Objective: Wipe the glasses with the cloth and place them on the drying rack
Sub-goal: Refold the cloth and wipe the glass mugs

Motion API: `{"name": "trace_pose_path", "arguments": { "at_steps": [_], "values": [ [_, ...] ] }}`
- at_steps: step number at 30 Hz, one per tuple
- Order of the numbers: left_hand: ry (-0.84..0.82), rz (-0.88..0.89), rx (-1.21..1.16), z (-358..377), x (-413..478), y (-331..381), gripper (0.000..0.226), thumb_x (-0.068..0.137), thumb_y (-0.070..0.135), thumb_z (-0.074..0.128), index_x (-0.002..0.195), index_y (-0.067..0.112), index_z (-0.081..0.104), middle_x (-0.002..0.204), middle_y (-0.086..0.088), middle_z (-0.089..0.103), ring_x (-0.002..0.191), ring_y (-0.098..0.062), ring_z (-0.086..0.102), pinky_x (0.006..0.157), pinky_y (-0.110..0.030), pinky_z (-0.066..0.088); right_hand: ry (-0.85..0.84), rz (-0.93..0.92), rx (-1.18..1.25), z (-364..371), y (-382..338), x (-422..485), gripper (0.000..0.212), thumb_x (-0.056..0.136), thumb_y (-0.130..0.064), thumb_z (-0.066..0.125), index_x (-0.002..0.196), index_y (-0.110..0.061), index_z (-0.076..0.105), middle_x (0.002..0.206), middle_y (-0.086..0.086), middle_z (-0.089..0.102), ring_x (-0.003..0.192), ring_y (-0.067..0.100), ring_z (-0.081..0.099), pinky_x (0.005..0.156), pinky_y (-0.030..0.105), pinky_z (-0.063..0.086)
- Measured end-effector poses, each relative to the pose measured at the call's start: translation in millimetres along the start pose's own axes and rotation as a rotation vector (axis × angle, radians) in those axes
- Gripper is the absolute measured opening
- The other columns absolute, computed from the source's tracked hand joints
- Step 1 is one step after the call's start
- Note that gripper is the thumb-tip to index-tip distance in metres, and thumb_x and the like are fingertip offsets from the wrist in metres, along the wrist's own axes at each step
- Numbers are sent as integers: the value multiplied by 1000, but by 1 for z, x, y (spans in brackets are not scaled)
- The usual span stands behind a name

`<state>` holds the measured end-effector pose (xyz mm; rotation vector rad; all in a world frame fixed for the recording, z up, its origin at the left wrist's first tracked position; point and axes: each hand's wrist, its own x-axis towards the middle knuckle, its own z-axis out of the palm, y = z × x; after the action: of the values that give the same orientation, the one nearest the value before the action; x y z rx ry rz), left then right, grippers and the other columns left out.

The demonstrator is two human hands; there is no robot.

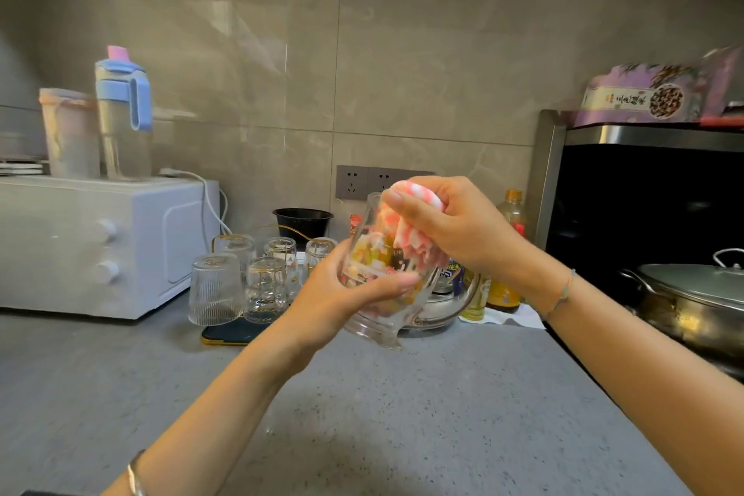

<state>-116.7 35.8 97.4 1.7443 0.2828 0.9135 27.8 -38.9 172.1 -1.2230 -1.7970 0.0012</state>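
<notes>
Your left hand (336, 290) is gripping the glass (370, 328) round its lower body, fingers curling across the front; your right hand (455, 225) is clamping the pink-and-white cloth (414, 250) and pushing it down into the glass's mouth. You are holding the glass in the air above the grey counter (362, 415), tilted, with its base toward you.

The drying rack (225, 332), with its dark tray and gold wire frame, is sitting on the counter just left of your left hand; five ribbed glasses (215, 290) are standing upside down on it, the rightmost one just beside your left hand. A white oven (100, 246) is standing left of the rack, carrying a blue bottle (125, 109) and a pale tumbler (68, 133); a black bowl (302, 219) is sitting behind the rack, under a wall socket (358, 181).

Your hands and the glass are partly hiding a shiny metal vessel (437, 306) and some bottles (509, 254) behind them. At the right, a lidded pan (700, 294) is sitting before a black appliance (644, 193), which is bearing a purple box (640, 97).
</notes>
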Motion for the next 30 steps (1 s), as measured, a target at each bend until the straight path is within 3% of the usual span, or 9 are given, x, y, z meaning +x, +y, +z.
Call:
{"name": "trace_pose_path", "arguments": {
  "at_steps": [5, 7, 9, 11, 14, 16, 19, 26, 30],
  "values": [
    [-107, -110, -79, -10, -5, -2, 83, 42, 57, 86, 116, 28, 63, 111, -2, 73, 101, -24, 70, 98, -41, 50, -207, 94, 90, -11, -4, 3, 38, 94, -33, 51, 76, -2, 65, 54, -7, 65, 47, -2, 56, 51, 6, 40],
    [-187, -110, -159, -12, -9, -5, 75, 35, 62, 87, 102, 31, 74, 106, -1, 73, 94, -23, 71, 88, -34, 55, -282, 131, 123, -15, -5, 2, 44, 91, -37, 48, 76, -1, 67, 50, -9, 60, 44, -3, 49, 51, 7, 37],
    [-245, -114, -258, -14, -12, -9, 67, 38, 59, 88, 98, 34, 77, 106, -4, 70, 90, -21, 71, 77, -27, 57, -338, 137, 154, -15, -5, -1, 42, 92, -39, 44, 60, -23, 67, 46, -12, 55, 44, -1, 46, 56, 10, 36],
    [-259, -148, -320, -17, -11, -16, 78, 41, 59, 88, 113, 33, 72, 119, -9, 67, 96, -27, 69, 85, -35, 56, -346, 137, 198, -13, -2, -2, 46, 89, -51, 46, 59, -25, 69, 50, -4, 57, 50, 8, 52, 71, 23, 47],
    [-341, -181, -482, -19, -7, -27, 99, 52, 55, 87, 139, 20, 52, 132, -19, 59, 98, -34, 67, 87, -44, 52, -285, 154, 265, -7, 7, -3, 82, 76, -74, 53, 86, 7, 63, 85, 41, 56, 77, 54, 56, 86, 60, 48],
    [-375, -194, -645, -18, -4, -29, 102, 56, 47, 89, 142, 12, 47, 131, -19, 57, 92, -35, 68, 77, -42, 55, -147, 111, 344, 0, 12, -5, 75, 81, -64, 51, 87, 9, 64, 83, 36, 62, 70, 40, 62, 73, 41, 52],
    [-434, -188, -733, -15, 1, -30, 86, 61, 48, 86, 133, 9, 58, 122, -14, 64, 95, -31, 68, 76, -39, 55, 70, 32, 417, 14, 17, -5, 44, 92, -42, 44, 70, -15, 72, 61, -3, 67, 58, 8, 63, 59, 17, 49],
    [-248, -291, -772, -16, 30, -38, 79, 49, 48, 91, 116, 10, 71, 123, -13, 66, 108, -34, 65, 89, -47, 55, 321, 149, 379, 26, 48, 29, 60, 99, -36, 48, 75, 19, 58, 61, 17, 56, 37, 5, 49, 41, 12, 39],
    [-199, -319, -722, -18, 42, -36, 77, 50, 49, 90, 114, 10, 72, 119, -13, 68, 109, -34, 65, 96, -53, 50, 442, 204, 410, 29, 62, 37, 56, 99, -36, 49, 68, 9, 59, 43, 8, 48, 28, 7, 41, 33, 15, 33]
  ]
}}
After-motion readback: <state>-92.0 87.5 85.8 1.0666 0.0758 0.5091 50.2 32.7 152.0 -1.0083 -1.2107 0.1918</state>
